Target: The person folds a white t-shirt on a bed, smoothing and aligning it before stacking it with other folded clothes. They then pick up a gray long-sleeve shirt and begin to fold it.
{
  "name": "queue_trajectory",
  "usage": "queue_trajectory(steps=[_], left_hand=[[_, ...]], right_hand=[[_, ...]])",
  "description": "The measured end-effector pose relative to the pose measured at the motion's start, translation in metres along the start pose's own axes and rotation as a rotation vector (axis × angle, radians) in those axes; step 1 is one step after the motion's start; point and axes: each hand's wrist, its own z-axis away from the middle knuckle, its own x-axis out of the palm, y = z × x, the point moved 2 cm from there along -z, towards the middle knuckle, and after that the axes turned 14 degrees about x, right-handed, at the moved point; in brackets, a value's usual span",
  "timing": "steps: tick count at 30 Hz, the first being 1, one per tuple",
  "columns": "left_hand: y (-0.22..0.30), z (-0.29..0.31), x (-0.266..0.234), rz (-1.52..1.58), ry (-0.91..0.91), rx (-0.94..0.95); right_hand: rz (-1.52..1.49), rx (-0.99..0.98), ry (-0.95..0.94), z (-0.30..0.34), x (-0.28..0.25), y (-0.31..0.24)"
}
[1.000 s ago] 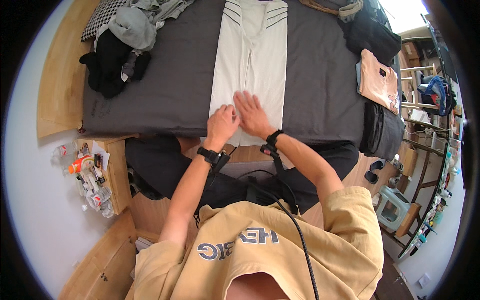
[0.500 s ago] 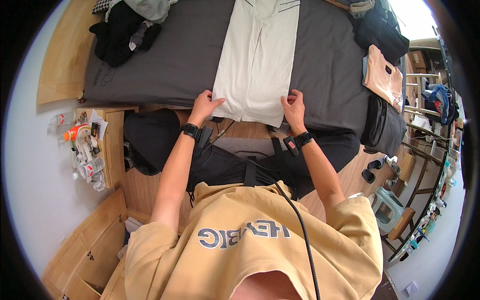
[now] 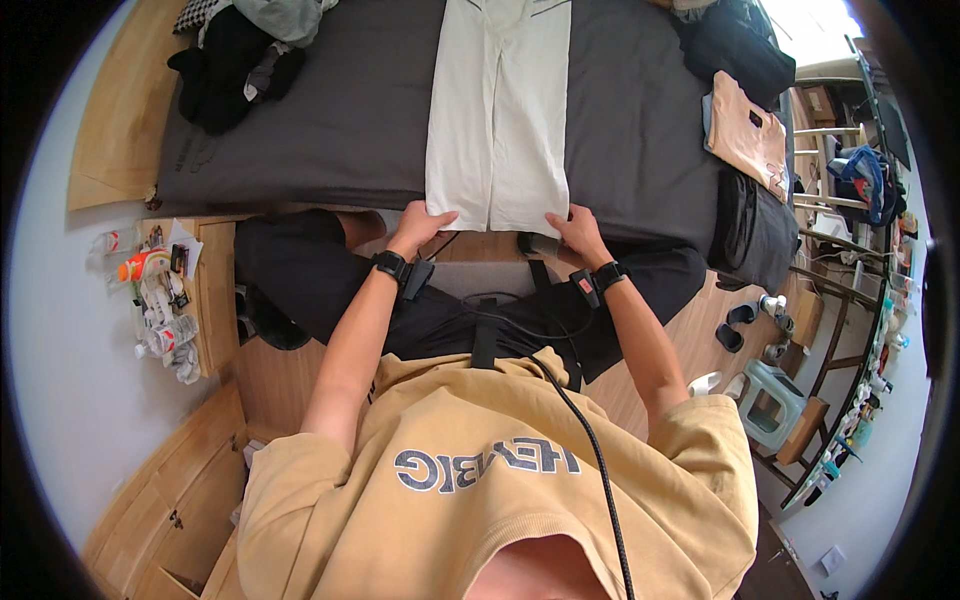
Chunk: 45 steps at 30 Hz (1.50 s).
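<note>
A pair of white trousers [image 3: 497, 120] lies lengthwise on the dark grey bed sheet [image 3: 330, 130], both legs pointing toward me. The hems reach over the bed's near edge. My left hand [image 3: 420, 229] pinches the outer left hem corner between thumb and fingers. At the opposite corner, my right hand [image 3: 579, 234] grips the right hem the same way. The legs lie side by side, fairly smooth, with a narrow gap between them near the hems. The trousers' far end runs out of the picture at the top.
A folded peach T-shirt [image 3: 748, 135] and folded black clothes [image 3: 750, 230] lie at the bed's right. Dark clothes [image 3: 225, 75] are heaped at the far left. A bedside cabinet [image 3: 215, 290] holds bottles. A grey-green stool [image 3: 772, 405] and slippers [image 3: 735, 330] stand on the right floor.
My hands have closed on the two hem corners, and the right hand has moved inward and nearer. The trouser legs lie straighter. The whole view has shifted slightly.
</note>
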Motion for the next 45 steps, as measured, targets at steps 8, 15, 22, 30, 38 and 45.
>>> queue_trajectory(steps=[8, 15, 22, 30, 38, 45], left_hand=[[0.068, 0.027, 0.026, -0.746, 0.313, 0.492], [0.044, 0.0, 0.08, -1.145, -0.125, 0.557], [0.013, 0.002, 0.09, -1.246, 0.046, 0.85], [0.022, 0.004, 0.078, -0.935, -0.134, 0.708], [0.055, -0.007, 0.073, -0.861, -0.246, 0.529], [0.117, -0.066, 0.052, -1.025, -0.074, 1.022]], right_hand=[[0.094, -0.498, 0.373, 0.023, 0.015, -0.028], [0.701, -0.745, 0.327, 0.019, 0.08, -0.043], [0.688, -0.876, 0.299, 0.006, 0.09, -0.034], [0.526, -0.9, 0.132, 0.0, 0.09, -0.027], [0.504, -0.705, -0.297, -0.004, 0.065, -0.065], [0.295, -0.932, 0.285, -0.075, -0.01, -0.119]])
